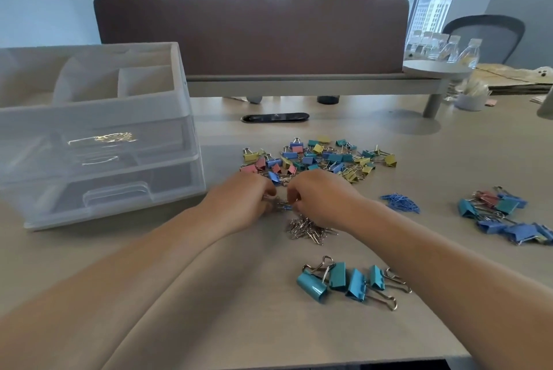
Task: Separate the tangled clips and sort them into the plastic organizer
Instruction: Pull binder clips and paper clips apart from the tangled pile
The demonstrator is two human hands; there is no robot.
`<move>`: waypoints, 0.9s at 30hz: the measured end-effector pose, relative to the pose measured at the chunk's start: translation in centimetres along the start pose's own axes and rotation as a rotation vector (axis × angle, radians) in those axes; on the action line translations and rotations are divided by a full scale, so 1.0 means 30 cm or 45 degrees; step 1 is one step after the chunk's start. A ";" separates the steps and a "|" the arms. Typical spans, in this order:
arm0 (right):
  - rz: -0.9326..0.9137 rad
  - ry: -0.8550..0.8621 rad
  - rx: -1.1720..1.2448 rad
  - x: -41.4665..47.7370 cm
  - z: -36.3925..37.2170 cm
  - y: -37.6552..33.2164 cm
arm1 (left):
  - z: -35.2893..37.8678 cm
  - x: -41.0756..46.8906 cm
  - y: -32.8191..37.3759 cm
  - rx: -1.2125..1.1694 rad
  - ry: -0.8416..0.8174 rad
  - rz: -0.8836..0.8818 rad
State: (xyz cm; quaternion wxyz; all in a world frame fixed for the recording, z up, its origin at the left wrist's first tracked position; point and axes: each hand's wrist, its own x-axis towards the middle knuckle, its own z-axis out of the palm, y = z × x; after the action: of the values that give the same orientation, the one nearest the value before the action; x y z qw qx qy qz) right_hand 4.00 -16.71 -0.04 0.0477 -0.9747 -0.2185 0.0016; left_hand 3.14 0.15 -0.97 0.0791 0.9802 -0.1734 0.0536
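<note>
My left hand (244, 200) and right hand (318, 197) both pinch a paper clip tangle (280, 205). It looks like light, springy wire that snags easily, so I'd grip single loops.

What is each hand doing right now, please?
Left hand: fingers curled, pinching tangled paper clips.
Right hand: fingers curled, pinching the same clips.
</note>
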 end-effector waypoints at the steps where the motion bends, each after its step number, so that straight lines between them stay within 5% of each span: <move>1: -0.002 -0.010 -0.002 0.002 0.002 0.001 | 0.002 0.002 -0.001 -0.007 -0.012 -0.002; 27: 0.010 -0.026 -0.004 -0.082 -0.046 0.128 | 0.022 0.002 0.066 -0.193 -0.101 0.055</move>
State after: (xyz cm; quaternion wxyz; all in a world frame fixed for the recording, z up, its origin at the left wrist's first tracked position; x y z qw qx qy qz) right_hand 3.44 -21.33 0.92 0.0441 -0.9755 -0.2152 0.0115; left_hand 2.57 -1.82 -1.33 0.1448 0.9688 -0.2009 0.0030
